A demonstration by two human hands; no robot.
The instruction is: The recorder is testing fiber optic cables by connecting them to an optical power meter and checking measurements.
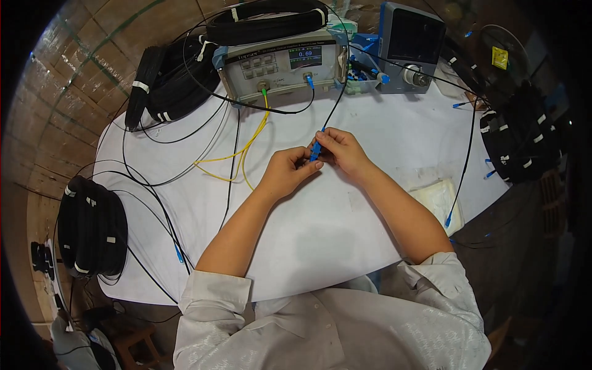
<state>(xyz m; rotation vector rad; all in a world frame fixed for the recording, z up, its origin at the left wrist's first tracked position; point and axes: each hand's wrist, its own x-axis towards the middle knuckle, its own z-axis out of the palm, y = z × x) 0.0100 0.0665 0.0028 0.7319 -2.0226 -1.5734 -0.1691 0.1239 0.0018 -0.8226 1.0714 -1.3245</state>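
My left hand [288, 169] and my right hand [341, 150] meet over the middle of the white table [320, 228]. Together they pinch a small blue fibre connector [316, 150] between their fingertips. A thin black cable [333, 108] runs from the connector up toward the grey test instrument [280, 61] at the back. A blue plug and a green plug sit in the instrument's front ports. A yellow fibre [237, 161] loops from the green plug down to the table just left of my left hand.
Coils of black cable lie at the back left [169, 80], on top of the instrument [268, 21], at the left edge [92, 228] and at the right [521, 139]. A second blue-grey device [410, 46] stands back right. A plastic packet [439, 200] lies right of my forearm.
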